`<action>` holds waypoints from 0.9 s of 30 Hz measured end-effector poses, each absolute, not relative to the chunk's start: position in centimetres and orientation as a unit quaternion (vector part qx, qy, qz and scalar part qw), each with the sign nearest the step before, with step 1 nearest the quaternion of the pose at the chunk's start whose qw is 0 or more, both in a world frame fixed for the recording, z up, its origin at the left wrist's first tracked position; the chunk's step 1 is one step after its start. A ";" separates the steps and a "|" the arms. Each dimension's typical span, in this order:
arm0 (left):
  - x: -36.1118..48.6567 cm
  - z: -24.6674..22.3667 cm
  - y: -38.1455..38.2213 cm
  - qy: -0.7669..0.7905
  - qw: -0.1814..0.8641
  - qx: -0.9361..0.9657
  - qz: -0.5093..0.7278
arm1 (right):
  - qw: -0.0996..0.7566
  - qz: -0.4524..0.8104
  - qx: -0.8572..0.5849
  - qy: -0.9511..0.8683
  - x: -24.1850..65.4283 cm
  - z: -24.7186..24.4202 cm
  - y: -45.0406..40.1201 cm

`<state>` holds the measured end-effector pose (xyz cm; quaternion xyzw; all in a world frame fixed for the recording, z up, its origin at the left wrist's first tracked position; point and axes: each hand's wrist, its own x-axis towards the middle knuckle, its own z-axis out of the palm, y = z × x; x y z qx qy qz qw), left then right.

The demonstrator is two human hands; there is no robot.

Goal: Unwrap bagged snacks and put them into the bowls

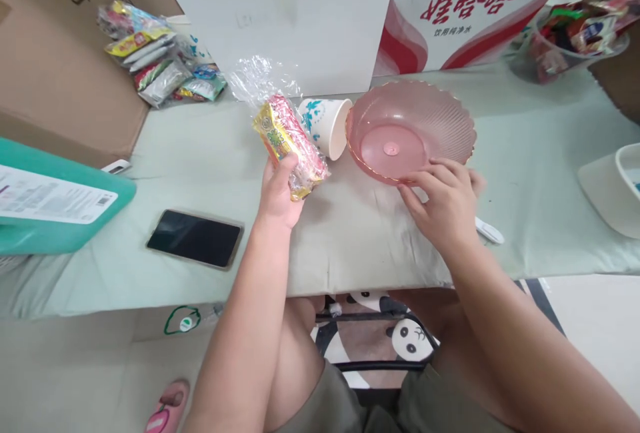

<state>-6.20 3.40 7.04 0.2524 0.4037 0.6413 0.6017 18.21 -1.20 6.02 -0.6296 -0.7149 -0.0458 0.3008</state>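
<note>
Left of the scalloped, ribbed pink translucent bowl, the left hand is gripping a crinkly plastic-wrapped package, while the right hand is pinching the bowl's near rim.

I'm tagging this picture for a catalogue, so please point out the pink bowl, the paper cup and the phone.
Pink bowl (391,148): head view, on the inside of its base.
Paper cup (323,124): head view, on its printed side wall.
Phone (195,238): head view, on its dark screen.

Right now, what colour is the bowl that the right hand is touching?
The bowl by the right hand is translucent pink, seen in the head view.
</note>
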 end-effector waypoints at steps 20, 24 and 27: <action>-7.7 6.9 4.3 0.408 0.590 0.186 0.671 | 0.344 0.150 -0.556 -0.742 6.6 5.9 3.6; -8.5 7.0 3.9 0.393 0.593 0.178 0.680 | 0.293 0.124 -0.572 -0.756 5.4 6.6 7.1; -8.9 7.3 3.7 0.385 0.602 0.170 0.678 | 0.252 0.054 -0.573 -0.778 5.2 7.9 8.2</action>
